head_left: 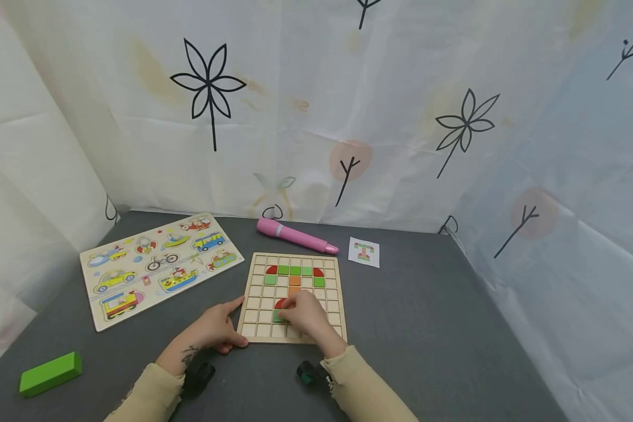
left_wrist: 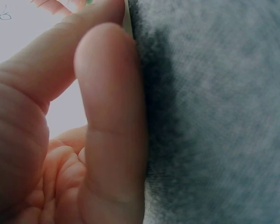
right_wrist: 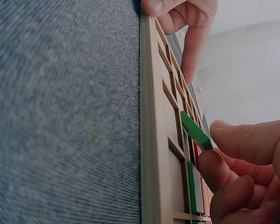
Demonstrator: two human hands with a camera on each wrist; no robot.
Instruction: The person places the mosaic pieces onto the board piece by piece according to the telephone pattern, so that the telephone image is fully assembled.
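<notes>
On the table lies a square wooden grid board [head_left: 257, 296], some of its cells filled with red, green and orange tiles. My right hand [head_left: 308, 316] is over its front part. Thumb and finger pinch one end of a small green tile [right_wrist: 195, 129], which tilts with its other end down at a cell. Another green tile [right_wrist: 194, 189] lies flat in the grid beside it. At the board's left side is my left hand [head_left: 213, 330], with the index finger straight along the edge and the thumb [left_wrist: 112, 84] against the front left corner.
Behind the board lie a pink pen-like stick [head_left: 298, 236] and a small card [head_left: 364, 252] with a tile pattern. A vehicle picture puzzle board [head_left: 160, 266] is at the left, and a green block [head_left: 50, 374] lies near the front left. Printed white cloth [head_left: 295, 117] encloses the table.
</notes>
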